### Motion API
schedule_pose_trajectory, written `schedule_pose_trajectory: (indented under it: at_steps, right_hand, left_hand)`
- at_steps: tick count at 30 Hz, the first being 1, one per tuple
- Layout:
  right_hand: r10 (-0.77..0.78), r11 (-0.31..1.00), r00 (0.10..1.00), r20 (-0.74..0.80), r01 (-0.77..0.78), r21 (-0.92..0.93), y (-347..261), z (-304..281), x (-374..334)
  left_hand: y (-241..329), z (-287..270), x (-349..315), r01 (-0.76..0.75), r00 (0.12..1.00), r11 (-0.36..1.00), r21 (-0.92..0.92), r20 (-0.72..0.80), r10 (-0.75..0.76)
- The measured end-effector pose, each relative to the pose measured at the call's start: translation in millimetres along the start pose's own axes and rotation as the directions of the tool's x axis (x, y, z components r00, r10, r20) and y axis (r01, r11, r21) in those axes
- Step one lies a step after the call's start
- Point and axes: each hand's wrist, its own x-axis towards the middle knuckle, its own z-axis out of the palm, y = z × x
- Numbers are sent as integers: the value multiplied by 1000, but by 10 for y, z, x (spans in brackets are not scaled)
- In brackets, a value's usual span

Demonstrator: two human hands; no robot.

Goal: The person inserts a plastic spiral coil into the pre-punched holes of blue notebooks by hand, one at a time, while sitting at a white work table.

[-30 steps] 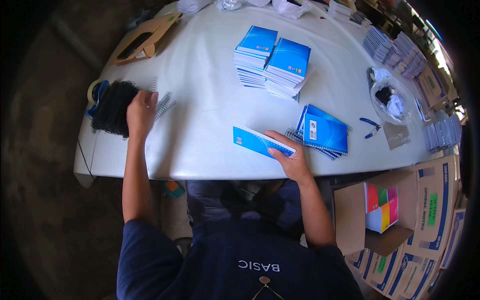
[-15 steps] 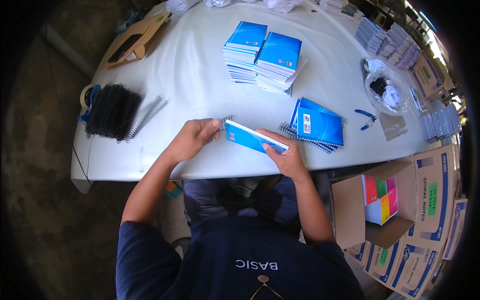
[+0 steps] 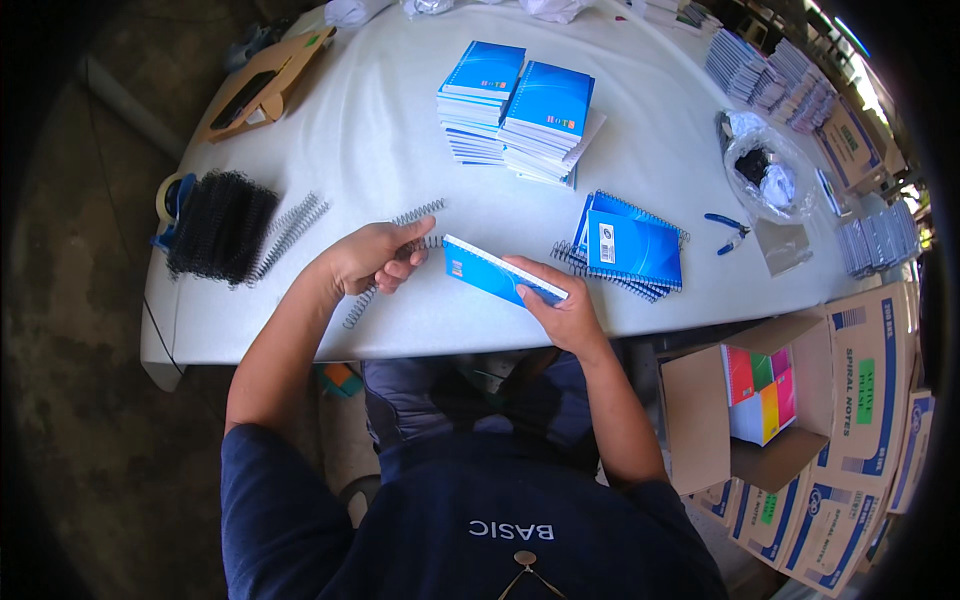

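Note:
My right hand (image 3: 558,302) grips a slim blue notebook (image 3: 485,272), thumb on the cover, its white punched edge turned up and away from me. Left of it, my left hand (image 3: 375,258) has curled fingers and a stretched-out thumb. A dark spiral coil (image 3: 420,212) slants past these fingers, showing above and below the hand; the fingers hide its middle. Another short stretch of coil (image 3: 431,242) spans from the fingertips to the notebook's left corner. Whether the two pieces join, I cannot tell. Right of my right hand lie several coil-bound blue notebooks (image 3: 635,245), overlapping.
Two stacks of blue notebooks (image 3: 545,100) stand farther back. Black coils (image 3: 222,228) lie heaped at left beside a tape dispenser (image 3: 170,205) and loose coils (image 3: 290,235). Blue-handled pliers (image 3: 728,232) and a plastic bag (image 3: 770,175) are at right. An open carton (image 3: 700,420) stands below the edge.
My left hand has shifted slightly left, away from the notebook, and its fingers have turned. More of a long slanting coil shows now. The right hand keeps its hold on the notebook.

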Motion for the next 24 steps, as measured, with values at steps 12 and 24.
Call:
schedule_pose_trajectory:
  at_steps: [12, 24]
  right_hand:
    - [-42, 998, 997, 63, 45, -39, 9, -31, -4]
    - [52, 999, 994, 95, -53, 8, -57, 60, -26]
  left_hand:
    - [7, 13, -51, -450, 880, 818, 359, 22, 475]
    - [75, 263, -350, -250, 723, 18, 968, 174, 668]
